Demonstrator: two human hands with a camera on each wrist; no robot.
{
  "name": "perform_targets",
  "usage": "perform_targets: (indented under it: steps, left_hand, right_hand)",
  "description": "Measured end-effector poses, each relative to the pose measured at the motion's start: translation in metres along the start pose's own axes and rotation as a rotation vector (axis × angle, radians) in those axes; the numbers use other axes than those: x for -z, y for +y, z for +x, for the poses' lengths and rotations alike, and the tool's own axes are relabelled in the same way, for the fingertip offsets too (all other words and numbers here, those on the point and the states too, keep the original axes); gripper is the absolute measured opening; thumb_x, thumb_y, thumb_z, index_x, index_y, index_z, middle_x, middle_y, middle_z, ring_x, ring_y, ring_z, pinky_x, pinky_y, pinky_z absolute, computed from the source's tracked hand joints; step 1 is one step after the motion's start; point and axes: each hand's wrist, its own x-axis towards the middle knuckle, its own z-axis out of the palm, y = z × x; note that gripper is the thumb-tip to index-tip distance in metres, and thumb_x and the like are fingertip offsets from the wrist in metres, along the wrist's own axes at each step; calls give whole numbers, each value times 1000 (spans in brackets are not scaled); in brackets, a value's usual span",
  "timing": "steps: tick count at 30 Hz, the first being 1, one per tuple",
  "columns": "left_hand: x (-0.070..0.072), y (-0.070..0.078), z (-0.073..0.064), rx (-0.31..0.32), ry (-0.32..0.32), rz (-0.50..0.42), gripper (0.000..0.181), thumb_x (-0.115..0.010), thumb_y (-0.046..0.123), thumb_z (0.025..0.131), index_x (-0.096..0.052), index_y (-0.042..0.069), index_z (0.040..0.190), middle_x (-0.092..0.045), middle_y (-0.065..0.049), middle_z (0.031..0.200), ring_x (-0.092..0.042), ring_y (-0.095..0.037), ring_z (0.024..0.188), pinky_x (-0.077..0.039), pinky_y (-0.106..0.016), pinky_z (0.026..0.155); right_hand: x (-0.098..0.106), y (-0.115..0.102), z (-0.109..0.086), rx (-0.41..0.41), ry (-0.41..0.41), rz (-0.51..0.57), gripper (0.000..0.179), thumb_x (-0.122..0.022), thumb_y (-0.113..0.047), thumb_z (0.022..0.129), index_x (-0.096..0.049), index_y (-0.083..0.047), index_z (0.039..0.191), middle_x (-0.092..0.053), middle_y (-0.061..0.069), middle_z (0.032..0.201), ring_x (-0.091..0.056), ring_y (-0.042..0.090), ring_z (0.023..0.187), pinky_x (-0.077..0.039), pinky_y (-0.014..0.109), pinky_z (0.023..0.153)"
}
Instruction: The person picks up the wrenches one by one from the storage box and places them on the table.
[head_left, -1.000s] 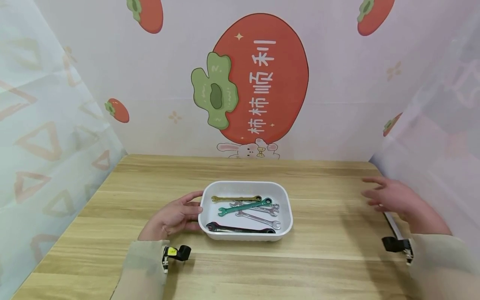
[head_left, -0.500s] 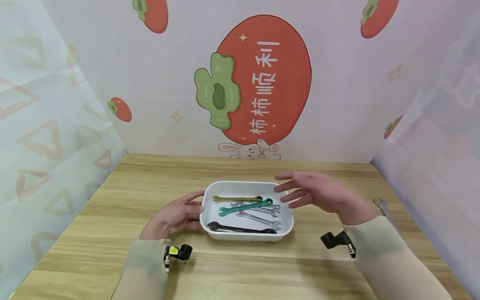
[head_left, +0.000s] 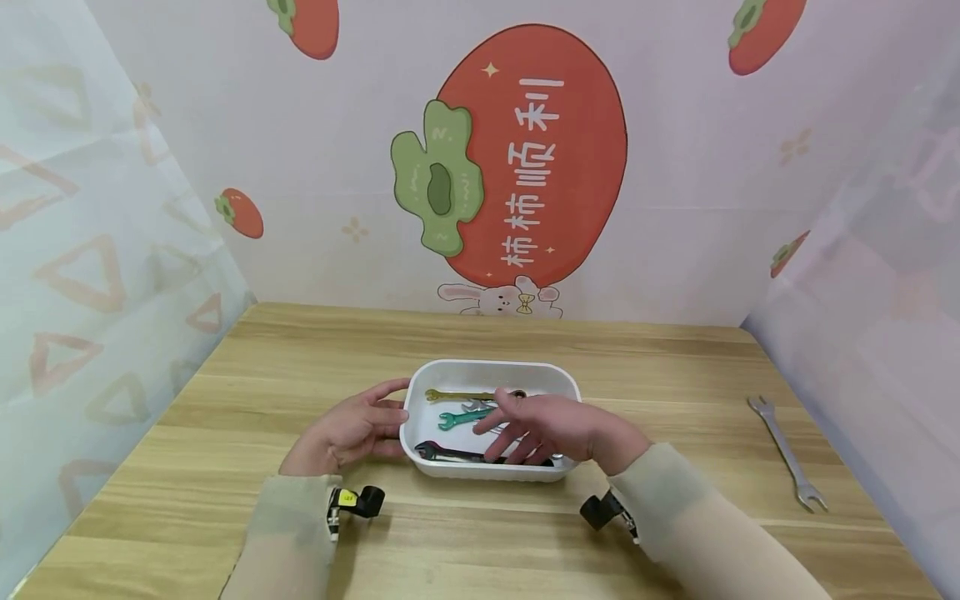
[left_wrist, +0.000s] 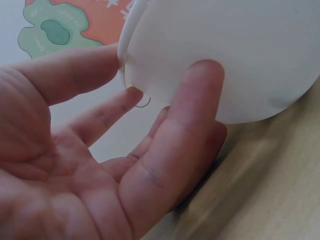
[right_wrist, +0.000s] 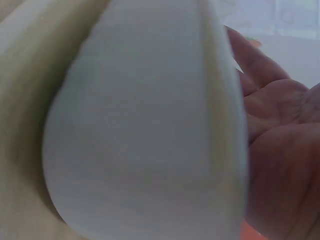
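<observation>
A white plastic tray (head_left: 487, 477) stands on the table with several combination wrenches in it. A gold wrench (head_left: 459, 397) lies at its back, a green wrench (head_left: 453, 421) in the middle and a black wrench (head_left: 450, 453) along the front; silver ones are mostly covered. My left hand (head_left: 350, 433) touches the tray's left outer side, its fingers fairly straight against the wall (left_wrist: 260, 65) and rim. Over the tray's right half hangs my right hand (head_left: 551, 429), fingers loosely bent above the wrenches. It hides their right ends, and I see nothing held in it.
On the right side of the wooden table (head_left: 480, 542) lies a silver open-end wrench (head_left: 786, 450), apart from the tray. Printed sheets form walls at the back (head_left: 675, 250) and both sides.
My right hand has moved left from the silver wrench at the right, which stays on the table, to over the tray. My left hand stays against the tray's left side.
</observation>
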Motion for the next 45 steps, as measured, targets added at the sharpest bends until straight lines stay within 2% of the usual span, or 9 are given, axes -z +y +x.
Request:
perform_targets:
  steps: [5, 11, 16, 20, 27, 32, 35, 39, 45]
  left_hand:
    - [-1, 2, 0, 1, -2, 6, 71, -58, -3, 97, -22, 6, 157, -42, -31, 138, -63, -35, 104, -56, -50, 82]
    - [-1, 2, -1, -1, -3, -1, 71, -57, -3, 97, -21, 6, 157, -42, -31, 138, -62, -36, 105, -56, -50, 82]
    - [-1, 1, -1, -3, 2, -2, 71, -58, -3, 96, -21, 6, 157, -42, -31, 137, -63, -36, 104, -56, -50, 81]
    - [0, 1, 0, 5, 14, -2, 70, -57, -4, 96, -23, 7, 157, -42, -30, 137, -63, -36, 103, -56, -51, 81]
    - [-3, 3, -3, 4, 11, 8, 70, -56, -4, 97, -22, 7, 157, -41, -31, 137, -63, -36, 103, -56, -50, 81]
    - [-4, 4, -3, 6, 9, 13, 70, -58, -3, 97, -22, 7, 157, -42, -30, 137, -63, -35, 103, -56, -49, 81]
    - [-3, 4, -3, 3, 6, 14, 71, -57, -3, 97, -22, 7, 157, -42, -31, 137, -63, -35, 103, -56, -50, 81]
    - [-2, 3, -2, 2, 12, 15, 70, -56, -4, 97, -22, 7, 157, -42, -30, 136, -63, -35, 103, -56, -50, 81]
    - [-1, 2, -1, 5, 9, 13, 70, -56, -5, 97, -23, 7, 157, -44, -29, 133, -63, -35, 103, -56, -51, 82]
  right_hand:
    - [-7, 2, 8, -62, 21, -50, 73, -39, -74, 92, -70, -17, 126, -71, 11, 103, -65, 30, 94, -50, 40, 78]
    - [-12, -2, 10, -85, 21, -92, 71, -39, -75, 91, -70, -22, 127, -71, 7, 105, -65, 25, 99, -49, 43, 86]
    - [-15, -4, 10, -52, -8, -32, 70, -37, -71, 95, -64, -20, 135, -69, 11, 116, -63, 27, 110, -46, 47, 97]
    - [-16, -4, 12, -6, -25, 14, 66, -36, -63, 100, -58, -17, 142, -60, 16, 133, -53, 33, 127, -38, 54, 106]
    - [-8, 0, 19, 36, -1, 57, 65, -39, -57, 102, -55, -9, 143, -56, 21, 137, -51, 38, 128, -40, 58, 103]
    - [5, 5, 27, 137, 149, 114, 51, -57, -34, 102, -52, 1, 139, -61, 23, 126, -63, 37, 110, -51, 50, 94]
    - [11, 8, 32, 173, 260, 119, 49, -68, -22, 96, -54, -3, 139, -63, 20, 125, -65, 31, 108, -53, 47, 90]
    - [13, 11, 40, 176, 292, 75, 52, -73, -17, 92, -56, -9, 140, -63, 14, 128, -62, 26, 113, -54, 45, 89]
    - [13, 16, 47, 185, 329, -107, 47, -73, -14, 91, -60, -14, 136, -67, 5, 123, -62, 20, 113, -50, 42, 96]
